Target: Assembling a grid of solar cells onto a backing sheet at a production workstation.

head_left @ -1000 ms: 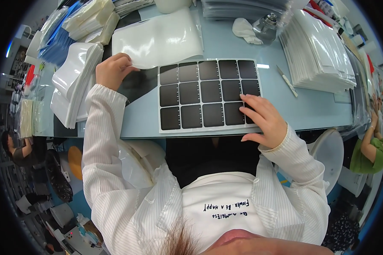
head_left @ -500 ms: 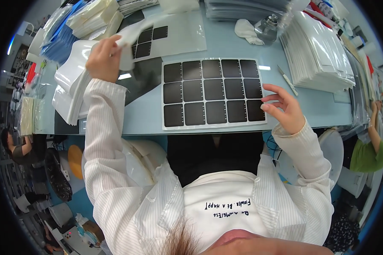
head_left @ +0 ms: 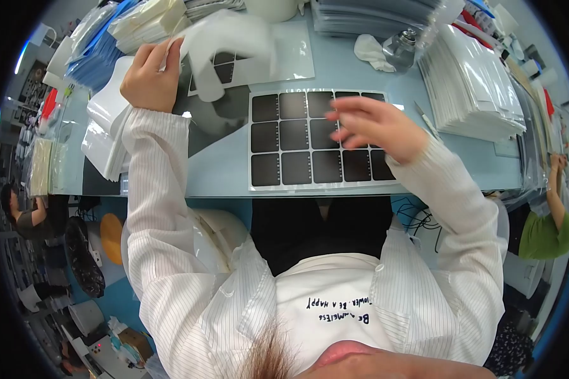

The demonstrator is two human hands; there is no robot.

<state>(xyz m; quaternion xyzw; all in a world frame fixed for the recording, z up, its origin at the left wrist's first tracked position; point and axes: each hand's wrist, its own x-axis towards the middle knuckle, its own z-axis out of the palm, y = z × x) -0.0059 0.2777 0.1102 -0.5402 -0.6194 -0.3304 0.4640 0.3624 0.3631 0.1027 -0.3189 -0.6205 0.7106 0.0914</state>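
My left hand (head_left: 152, 76) is closed, its fingers pinching a thin white film (head_left: 224, 38) that curls away to the right, smeared by motion. The film hangs over a clear-edged sheet (head_left: 296, 54) with black squares, partly hiding it. Over the right part of a white sheet of black squares (head_left: 295, 134) reaches my right hand (head_left: 382, 129). Its fingers are stretched out and a little blurred, with nothing seen in them. Whether they touch the sheet I cannot tell. The sheet lies flat near the table's front edge, set out in rows.
Glossy white sheets (head_left: 110, 136) are piled left of my left arm. A tall stack of white sheets (head_left: 468, 88) stands at the right, with a slim knife-like tool (head_left: 426, 118) beside it. A clear bottle (head_left: 399, 50) and crumpled white tissue (head_left: 372, 53) are at the back.
My right hand has moved left, from the sheet's right edge to above its squares. The film in my left hand has swung out to the right and spread wider.
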